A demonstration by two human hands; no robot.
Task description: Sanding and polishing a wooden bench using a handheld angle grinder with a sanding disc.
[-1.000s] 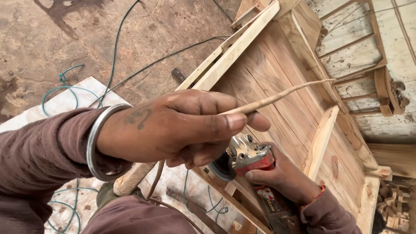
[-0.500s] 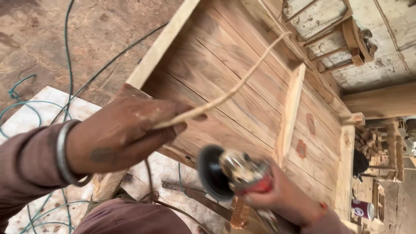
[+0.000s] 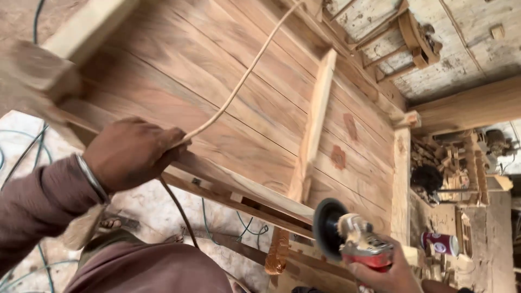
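**A:** What do your hands hold right now?

**B:** Your left hand (image 3: 133,154) is curled shut at the near left edge of the large reddish-brown plank-built wooden frame (image 3: 217,87). Its grip pinches the near end of a thin pale bendy wooden strip (image 3: 247,73), which arcs up and away to the far right over the planks. Your right hand (image 3: 388,274) sits low at the near right, fingers wrapped tight around the red-and-silver angle grinder with a black round disc (image 3: 347,239).

**A:** Where is the grinder relative to the wood?

**B:** The disc faces left, just beside the near end of a pale upright wooden batten (image 3: 315,125) that crosses the planks. Whether disc and wood touch, I cannot tell. The strip and the grinder are well apart.

**A:** What could go wrong from here?

**B:** In my judgement, the dark power cable (image 3: 179,209) hanging below your left wrist, across your lap, could snag or drift toward the disc. One-handed, the grinder could kick if the disc catches the batten's edge. The bent strip is under tension; if your pinch slips, it could whip back. Blue-green cords (image 3: 32,21) lying on the dusty concrete floor (image 3: 16,65) at the far left could catch a foot.
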